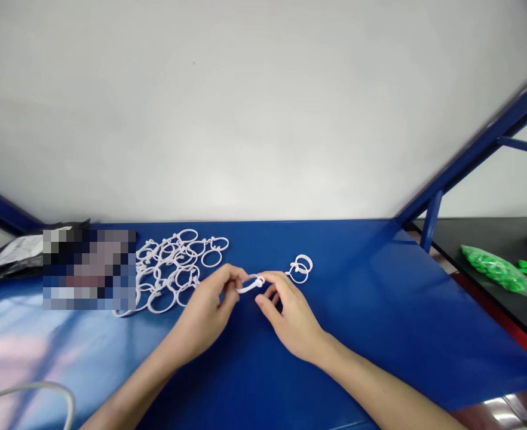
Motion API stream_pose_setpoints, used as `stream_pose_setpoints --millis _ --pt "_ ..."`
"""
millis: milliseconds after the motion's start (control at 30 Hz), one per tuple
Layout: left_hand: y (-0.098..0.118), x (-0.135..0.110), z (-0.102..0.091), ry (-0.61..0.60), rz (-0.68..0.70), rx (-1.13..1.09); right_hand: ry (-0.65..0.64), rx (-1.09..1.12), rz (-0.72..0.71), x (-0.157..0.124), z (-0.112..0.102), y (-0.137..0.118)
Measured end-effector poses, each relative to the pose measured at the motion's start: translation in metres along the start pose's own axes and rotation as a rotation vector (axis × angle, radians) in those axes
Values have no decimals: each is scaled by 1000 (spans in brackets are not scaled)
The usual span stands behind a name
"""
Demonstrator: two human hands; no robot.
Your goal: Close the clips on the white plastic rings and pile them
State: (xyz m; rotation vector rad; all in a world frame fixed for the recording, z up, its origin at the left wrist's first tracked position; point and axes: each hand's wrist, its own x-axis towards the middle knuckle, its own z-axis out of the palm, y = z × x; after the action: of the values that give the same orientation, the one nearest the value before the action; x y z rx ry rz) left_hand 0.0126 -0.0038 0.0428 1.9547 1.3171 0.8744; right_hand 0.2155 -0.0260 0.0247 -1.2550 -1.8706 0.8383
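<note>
A white plastic curtain ring (247, 288) with a small eyelet end is held over the blue table, seen nearly edge-on. My left hand (210, 307) pinches its left side between thumb and fingers. At its right, eyelet end is my right hand (290, 310), with fingers curved and the thumb standing apart from them. The right index fingertip lies close to the eyelet; whether it touches cannot be made out. Left of my hands spreads a loose pile of similar white rings (162, 312). Beyond my right hand lie a few more rings (303, 257), partly overlapping.
The blue table (380, 310) backs onto a pale wall. A black-and-white plastic package (17, 254) lies far left beside a blurred-out patch. A white cable (43, 385) curves at front left. On a dark surface at right sits a bag of green pieces (499, 272).
</note>
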Motion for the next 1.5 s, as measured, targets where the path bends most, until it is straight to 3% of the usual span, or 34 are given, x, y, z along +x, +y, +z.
stream_pose_setpoints --millis 133,267,433,833,933,1200,1500 --pt "5 -6 16 -270 -158 -275 32 86 25 3 -1 1" --pt "1 -4 19 -368 -226 -500 7 207 104 6 -3 1" --pt "4 -2 18 -314 -200 -603 33 355 235 10 -2 4" --pt "2 -2 15 -33 -109 -159 29 467 250 10 -4 5" --pt "0 -2 16 30 -18 -96 25 476 258 10 -4 6" --pt "-11 -7 24 171 460 -47 14 495 238 6 -1 6" --pt "-13 -11 26 306 701 232 110 256 -100 -1 1 5"
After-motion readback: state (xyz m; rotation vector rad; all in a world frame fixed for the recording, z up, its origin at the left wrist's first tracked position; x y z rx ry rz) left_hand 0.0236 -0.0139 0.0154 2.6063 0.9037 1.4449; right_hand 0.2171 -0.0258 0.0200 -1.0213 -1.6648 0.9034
